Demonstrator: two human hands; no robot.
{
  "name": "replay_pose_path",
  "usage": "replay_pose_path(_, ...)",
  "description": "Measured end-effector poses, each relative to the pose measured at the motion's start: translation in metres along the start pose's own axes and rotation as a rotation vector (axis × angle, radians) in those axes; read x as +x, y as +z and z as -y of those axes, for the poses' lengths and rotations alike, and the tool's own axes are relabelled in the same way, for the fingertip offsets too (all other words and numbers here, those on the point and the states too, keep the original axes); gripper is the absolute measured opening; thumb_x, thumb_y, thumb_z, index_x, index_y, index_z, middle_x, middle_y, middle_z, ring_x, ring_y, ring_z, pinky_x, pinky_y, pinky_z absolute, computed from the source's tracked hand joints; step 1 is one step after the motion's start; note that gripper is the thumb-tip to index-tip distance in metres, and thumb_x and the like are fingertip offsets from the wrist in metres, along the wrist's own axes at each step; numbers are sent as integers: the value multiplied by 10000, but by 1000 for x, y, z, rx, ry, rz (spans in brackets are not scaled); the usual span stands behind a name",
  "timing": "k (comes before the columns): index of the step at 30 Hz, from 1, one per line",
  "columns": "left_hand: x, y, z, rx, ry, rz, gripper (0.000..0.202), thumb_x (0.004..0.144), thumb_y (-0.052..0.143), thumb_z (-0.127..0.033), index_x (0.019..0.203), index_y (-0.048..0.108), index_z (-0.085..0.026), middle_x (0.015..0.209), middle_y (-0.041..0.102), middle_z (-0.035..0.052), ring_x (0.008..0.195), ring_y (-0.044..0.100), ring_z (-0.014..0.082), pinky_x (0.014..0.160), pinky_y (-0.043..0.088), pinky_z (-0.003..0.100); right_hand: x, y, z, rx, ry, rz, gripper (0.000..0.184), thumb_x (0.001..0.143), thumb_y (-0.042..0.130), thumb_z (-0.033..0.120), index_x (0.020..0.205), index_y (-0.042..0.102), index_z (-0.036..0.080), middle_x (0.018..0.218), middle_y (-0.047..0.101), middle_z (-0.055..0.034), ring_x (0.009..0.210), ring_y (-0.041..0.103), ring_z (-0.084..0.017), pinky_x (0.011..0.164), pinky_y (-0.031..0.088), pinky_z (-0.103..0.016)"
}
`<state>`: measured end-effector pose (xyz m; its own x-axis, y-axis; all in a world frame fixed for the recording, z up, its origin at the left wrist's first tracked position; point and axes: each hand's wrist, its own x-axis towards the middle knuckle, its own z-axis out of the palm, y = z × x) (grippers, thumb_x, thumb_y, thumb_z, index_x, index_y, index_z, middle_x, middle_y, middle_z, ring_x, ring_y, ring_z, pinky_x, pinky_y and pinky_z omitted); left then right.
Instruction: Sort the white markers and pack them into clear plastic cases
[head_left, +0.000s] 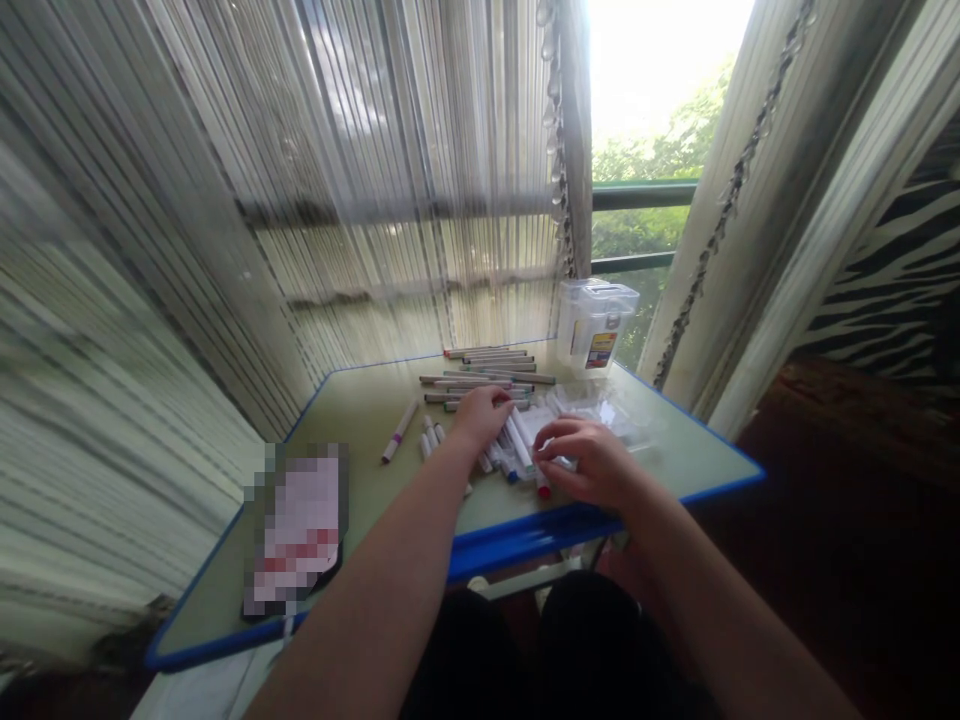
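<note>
A white marker (519, 437) slants between my two hands over a loose pile of markers. My left hand (480, 418) is closed, with its fingertips at the marker's far end. Closer to me, my right hand (586, 462) has its fingers curled in a pinch at the near end of the same marker. Below the hands lie a blue-ended marker (511, 474) and a red-ended marker (543, 486). Clear crinkled plastic (600, 405) spreads behind my right hand and partly covers the pile.
Several markers (495, 378) lie in rough rows at the table's back. A purple-banded marker (399, 434) lies apart on the left. A clear plastic case (600, 325) stands back right. A blurred-out phone-like object (300, 525) lies front left. Blue edging (517, 545) borders the table.
</note>
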<state>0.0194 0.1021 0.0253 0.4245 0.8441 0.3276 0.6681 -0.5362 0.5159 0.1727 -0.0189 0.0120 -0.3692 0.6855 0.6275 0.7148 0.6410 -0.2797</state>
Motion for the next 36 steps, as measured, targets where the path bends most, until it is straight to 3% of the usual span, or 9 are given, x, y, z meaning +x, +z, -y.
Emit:
replay_pose_path(17,2,-2,4,-95,-24,-45,219,800,563,-214,922,729,-137,897,735,84,848,669,195,789,491,292,-1,3,4,-59,-2,-61,141,759,543,204,740,682,200,789,719,-35,715,644,-154,696,455,-259)
replay_pose_path(21,2,-3,6,-121,-53,-44,225,769,583,-165,947,716,-131,910,732,80,839,666,177,777,492,274,3,5,7,-176,88,-33,149,774,536,231,750,679,199,794,711,-33,723,639,-155,682,431,-251)
replay_pose_path(27,4,-4,6,-102,-57,-27,212,748,594,-151,924,711,-128,895,729,71,829,660,168,782,494,264,6,7,13,-276,300,26,161,785,537,293,782,679,219,644,674,14,583,600,-136,599,362,-246)
replay_pose_path(36,3,-2,5,-62,-66,-31,276,728,529,-76,924,713,-136,912,728,63,860,656,170,827,487,272,9,6,10,-161,351,118,257,754,543,250,977,669,239,732,700,27,650,611,-139,634,367,-240)
